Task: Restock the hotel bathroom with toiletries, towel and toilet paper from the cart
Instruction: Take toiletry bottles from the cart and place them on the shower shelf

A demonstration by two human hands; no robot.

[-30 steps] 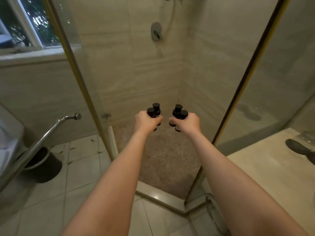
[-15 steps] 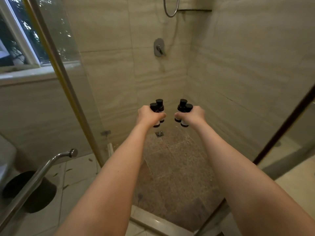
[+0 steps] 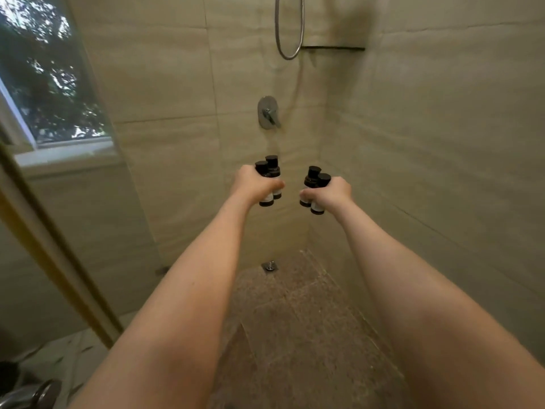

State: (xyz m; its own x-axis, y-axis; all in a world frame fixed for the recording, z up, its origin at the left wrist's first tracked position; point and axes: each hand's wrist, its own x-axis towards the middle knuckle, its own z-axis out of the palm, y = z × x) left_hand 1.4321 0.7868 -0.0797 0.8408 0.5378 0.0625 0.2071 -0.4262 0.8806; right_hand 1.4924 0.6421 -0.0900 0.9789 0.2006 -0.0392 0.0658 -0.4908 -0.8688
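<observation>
My left hand (image 3: 253, 184) grips two small dark toiletry bottles (image 3: 269, 169) with black caps, held upright. My right hand (image 3: 333, 191) grips two more of the same bottles (image 3: 315, 177). Both arms reach forward into the shower stall, hands side by side at mid height, in front of the beige tiled corner. A thin dark corner shelf (image 3: 333, 48) sits high on the wall, well above both hands. Labels on the bottles are mostly hidden by my fingers.
A chrome mixer handle (image 3: 269, 112) is on the back wall above my hands, and a shower hose loop (image 3: 290, 39) hangs beside the shelf. A floor drain (image 3: 269, 265) lies below. A gold-framed glass panel (image 3: 56, 255) and a window (image 3: 44, 78) stand at left.
I have stepped further into the shower and the view has tilted up. Both hands rose with the bottles, and the corner shelf has come into view.
</observation>
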